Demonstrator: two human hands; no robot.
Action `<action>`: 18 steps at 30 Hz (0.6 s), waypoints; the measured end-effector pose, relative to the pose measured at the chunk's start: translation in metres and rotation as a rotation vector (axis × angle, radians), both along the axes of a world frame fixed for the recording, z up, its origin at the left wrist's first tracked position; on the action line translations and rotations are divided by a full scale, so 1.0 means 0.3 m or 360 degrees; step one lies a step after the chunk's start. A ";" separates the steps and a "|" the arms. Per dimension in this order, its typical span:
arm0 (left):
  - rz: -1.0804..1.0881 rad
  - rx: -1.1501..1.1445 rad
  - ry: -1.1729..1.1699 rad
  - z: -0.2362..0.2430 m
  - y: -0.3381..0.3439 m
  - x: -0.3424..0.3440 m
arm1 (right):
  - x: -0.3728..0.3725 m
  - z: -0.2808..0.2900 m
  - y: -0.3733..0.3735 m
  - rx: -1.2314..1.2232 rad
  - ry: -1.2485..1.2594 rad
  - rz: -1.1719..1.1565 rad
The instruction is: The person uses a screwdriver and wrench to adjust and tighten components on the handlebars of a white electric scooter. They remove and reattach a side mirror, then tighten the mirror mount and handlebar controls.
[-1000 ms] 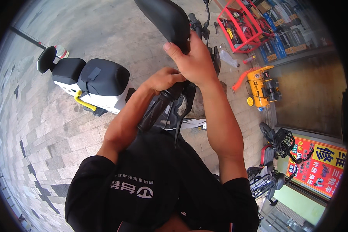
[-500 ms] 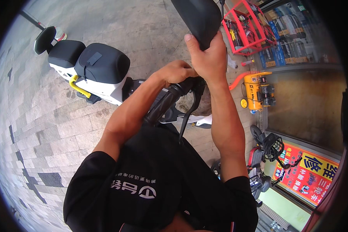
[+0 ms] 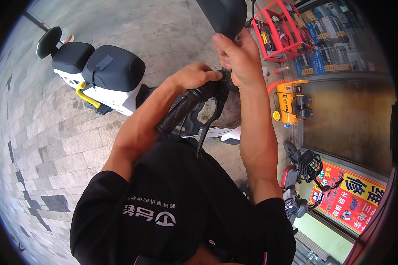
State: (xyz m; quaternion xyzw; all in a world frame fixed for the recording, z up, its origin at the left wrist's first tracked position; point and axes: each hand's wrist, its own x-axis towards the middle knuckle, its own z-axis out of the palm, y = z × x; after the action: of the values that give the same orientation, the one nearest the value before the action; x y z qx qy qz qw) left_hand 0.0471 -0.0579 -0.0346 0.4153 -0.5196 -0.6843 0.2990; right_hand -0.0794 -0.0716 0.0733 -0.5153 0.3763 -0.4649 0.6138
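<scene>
My right hand (image 3: 239, 59) is closed around the lower end of a black rear-view mirror (image 3: 224, 17), its thumb pressed against the housing and its fingers curled by the stem. Below it, my left hand (image 3: 194, 76) lies over the inner end of the scooter's handlebar (image 3: 181, 110), fingertips pinched at the mirror's mount. What those fingertips grip is hidden. The black brake lever (image 3: 208, 126) slants down beside the ribbed grip, close to my shirt.
A white scooter body with a black seat (image 3: 112, 68) and yellow rail (image 3: 85, 95) stands to the left. On the right are a red tool rack (image 3: 278, 57), a yellow air compressor (image 3: 287, 101), boxes (image 3: 334, 35) behind glass and parked bikes (image 3: 296, 176).
The mirror has shifted slightly left with my right hand, whose fingers are now more curled at its stem. My left hand has moved slightly up and left along with the handlebar.
</scene>
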 end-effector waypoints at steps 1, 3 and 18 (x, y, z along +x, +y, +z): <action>0.0032 -0.0116 -0.0119 0.006 0.004 0.008 | 0.001 0.001 0.001 0.0010 0.0027 0.0012; 0.0231 -0.0704 -0.0368 0.028 0.027 0.025 | -0.001 0.003 -0.005 -0.0039 0.0026 0.0020; 0.0138 -0.1464 -0.0827 0.109 0.118 -0.070 | -0.004 -0.024 -0.027 -0.0108 0.0282 0.0046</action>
State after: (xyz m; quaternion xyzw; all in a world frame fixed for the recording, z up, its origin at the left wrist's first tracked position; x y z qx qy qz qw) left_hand 0.0260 -0.0225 -0.0019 0.4183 -0.8053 -0.2471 0.3397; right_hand -0.0807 -0.0796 0.0662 -0.5803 0.4056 -0.4211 0.5669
